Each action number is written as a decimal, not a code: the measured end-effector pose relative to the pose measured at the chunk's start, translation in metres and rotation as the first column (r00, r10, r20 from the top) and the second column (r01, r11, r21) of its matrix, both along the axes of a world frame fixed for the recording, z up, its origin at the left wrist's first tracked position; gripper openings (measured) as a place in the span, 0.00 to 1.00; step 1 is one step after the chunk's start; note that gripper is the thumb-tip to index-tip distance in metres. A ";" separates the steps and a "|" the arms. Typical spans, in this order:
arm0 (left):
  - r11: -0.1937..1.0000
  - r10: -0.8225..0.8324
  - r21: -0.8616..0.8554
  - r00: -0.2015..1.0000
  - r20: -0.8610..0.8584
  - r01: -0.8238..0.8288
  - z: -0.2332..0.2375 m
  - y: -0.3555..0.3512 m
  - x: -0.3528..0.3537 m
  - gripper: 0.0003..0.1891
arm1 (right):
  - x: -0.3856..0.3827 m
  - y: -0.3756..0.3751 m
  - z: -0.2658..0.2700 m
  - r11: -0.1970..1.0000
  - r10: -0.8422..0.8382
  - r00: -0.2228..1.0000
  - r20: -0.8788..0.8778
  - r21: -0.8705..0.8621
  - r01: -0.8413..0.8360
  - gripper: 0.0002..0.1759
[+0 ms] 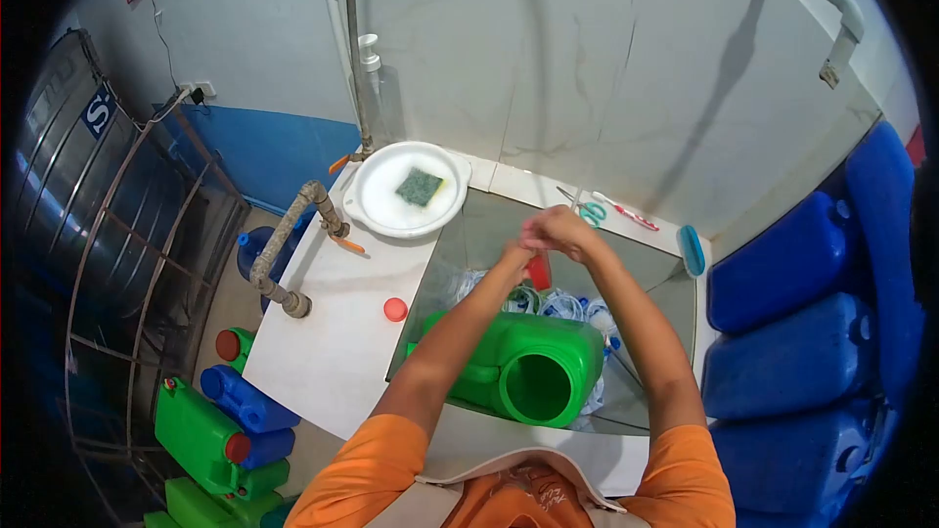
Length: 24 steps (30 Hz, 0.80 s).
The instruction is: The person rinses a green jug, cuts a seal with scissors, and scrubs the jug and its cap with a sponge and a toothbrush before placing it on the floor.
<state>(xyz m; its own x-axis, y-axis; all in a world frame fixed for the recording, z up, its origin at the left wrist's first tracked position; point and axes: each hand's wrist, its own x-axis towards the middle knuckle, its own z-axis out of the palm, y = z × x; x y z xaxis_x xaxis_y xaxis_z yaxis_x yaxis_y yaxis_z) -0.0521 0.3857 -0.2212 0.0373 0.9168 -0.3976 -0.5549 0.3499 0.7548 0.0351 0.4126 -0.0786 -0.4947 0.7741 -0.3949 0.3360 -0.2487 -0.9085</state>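
A small red plastic piece (538, 271) hangs over the middle of a grey sunken sink basin (489, 225), its top wrapped by the person's left hand (520, 252) and right hand (565, 231), which are pressed together with fingers curled; which fingers actually pinch it cannot be told. At 6 o'clock below it, a green plastic jerrycan (523, 362) lies on its side in the basin, its open mouth facing the camera, on top of clear crumpled plastic items (572, 306). At 1 o'clock on the back ledge lie teal-handled scissors (588, 209) and a red-and-white stick (631, 218); a blue oval brush (692, 250) rests at 3 o'clock on the rim. At 9 o'clock a loose red round cap (395, 309) sits on the white counter (333, 352). At 10 o'clock a white round plate (377, 205) carries a green scouring pad (420, 187), with a clear pump bottle (378, 88) behind it. Large blue plastic drums (792, 332) are stacked far at 3 o'clock; green and blue canisters (220, 420) stand on the floor at 8 o'clock.
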 end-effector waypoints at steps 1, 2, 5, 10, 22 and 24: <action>1.000 0.002 0.000 1.000 -0.006 -0.002 -0.002 -0.009 -0.010 0.06 | -0.017 -0.004 0.002 0.988 0.099 0.994 0.045 0.118 -0.104 0.09; 0.999 0.035 0.018 0.994 0.102 -0.037 0.006 -0.028 -0.022 0.09 | -0.041 -0.005 0.000 0.943 0.160 0.987 -0.021 0.298 -0.147 0.12; 0.995 0.101 -0.005 0.953 0.286 -0.104 0.022 -0.073 -0.055 0.14 | -0.129 0.009 -0.009 0.623 0.181 0.967 0.177 0.741 -0.252 0.12; 0.988 0.149 -0.009 0.939 0.310 -0.153 0.064 -0.137 -0.092 0.25 | -0.229 0.024 -0.069 0.456 -0.047 0.851 0.523 0.769 -0.447 0.18; 0.939 0.138 0.192 0.823 0.550 -0.286 0.095 -0.123 -0.078 0.29 | -0.041 -0.075 -0.018 0.433 0.351 0.896 0.272 0.801 -0.413 0.26; 0.963 0.252 -0.035 0.839 0.482 -0.269 0.122 -0.127 -0.047 0.30 | -0.029 -0.109 -0.017 0.267 0.146 0.952 0.269 0.916 -0.300 0.26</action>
<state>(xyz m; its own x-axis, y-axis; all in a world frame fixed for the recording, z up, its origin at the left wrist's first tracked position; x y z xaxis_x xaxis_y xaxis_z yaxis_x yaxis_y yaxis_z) -0.0991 0.2590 -0.0994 -0.0272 0.9317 -0.3621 -0.9165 0.1214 0.3812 0.0062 0.3037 -0.0956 -0.7275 0.5107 0.4581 0.3382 0.8479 -0.4083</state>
